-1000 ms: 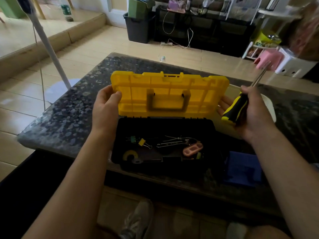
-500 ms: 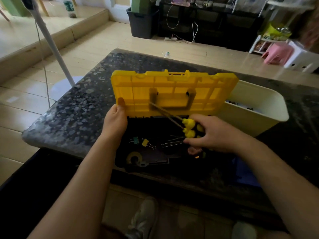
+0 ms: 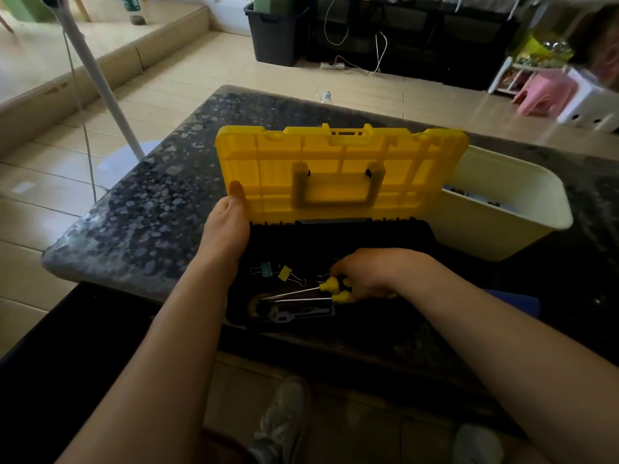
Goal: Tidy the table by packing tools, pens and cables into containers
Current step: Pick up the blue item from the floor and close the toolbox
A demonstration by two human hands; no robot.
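A black toolbox (image 3: pixel 385 239) stands open on the dark speckled table (image 3: pixel 144 226), its yellow lid (image 3: pixel 338 172) upright. My left hand (image 3: pixel 227 226) holds the lid's left edge, thumb on the inner face. Inside the box, my right hand (image 3: pixel 365 272) grips two yellow-and-black screwdrivers (image 3: pixel 321 293) by their handles, shafts pointing left and lying low over the contents. Beneath them lie a roll of tape (image 3: pixel 256 304), a green binder clip (image 3: pixel 264 269) and a yellow binder clip (image 3: pixel 286 274).
A cream plastic bin (image 3: pixel 502 226) with small items inside stands right of the toolbox. A blue object (image 3: pixel 516 301) lies by my right forearm. A white pole (image 3: pixel 100 85) rises left of the table. Stools and shelves stand far back.
My right hand brought the screwdrivers from beside the lid down into the box and swung their shafts to point left. My left hand stayed on the lid's edge.
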